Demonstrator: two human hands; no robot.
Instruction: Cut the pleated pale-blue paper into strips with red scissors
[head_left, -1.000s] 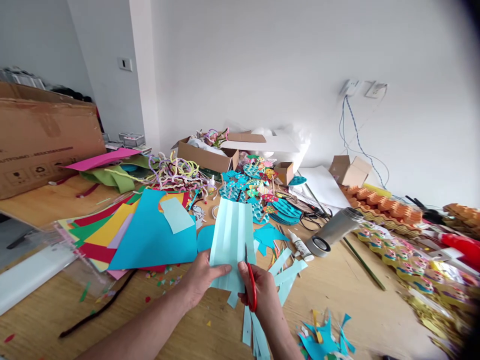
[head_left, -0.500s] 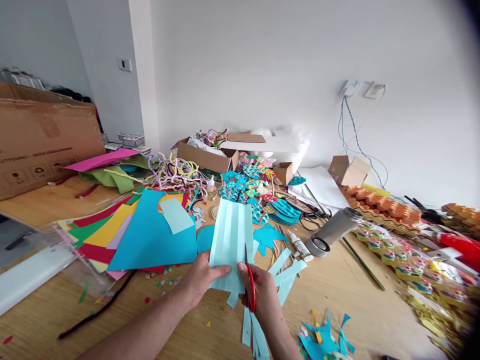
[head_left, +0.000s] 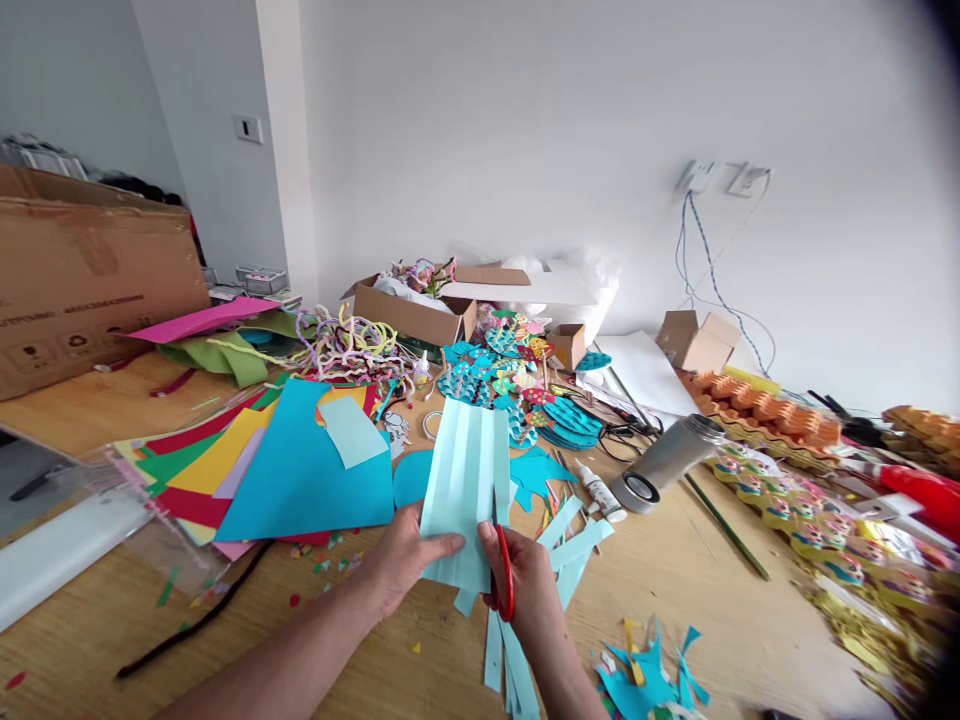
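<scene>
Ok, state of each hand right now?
Left hand: closed on the pale blue folded paper.
Right hand: closed on red-handled scissors.

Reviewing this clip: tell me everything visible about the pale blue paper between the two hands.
The pale blue paper is a thin, roughly rectangular sheet, matt-looking, with lengthwise creases that form lighter and darker bands. It is held tilted over the wooden table, its long sides running away from the wearer. The left hand grips its near left part, thumb on top. The red-handled scissors in the right hand have a blade lying along its right part. Its underside is hidden.
</scene>
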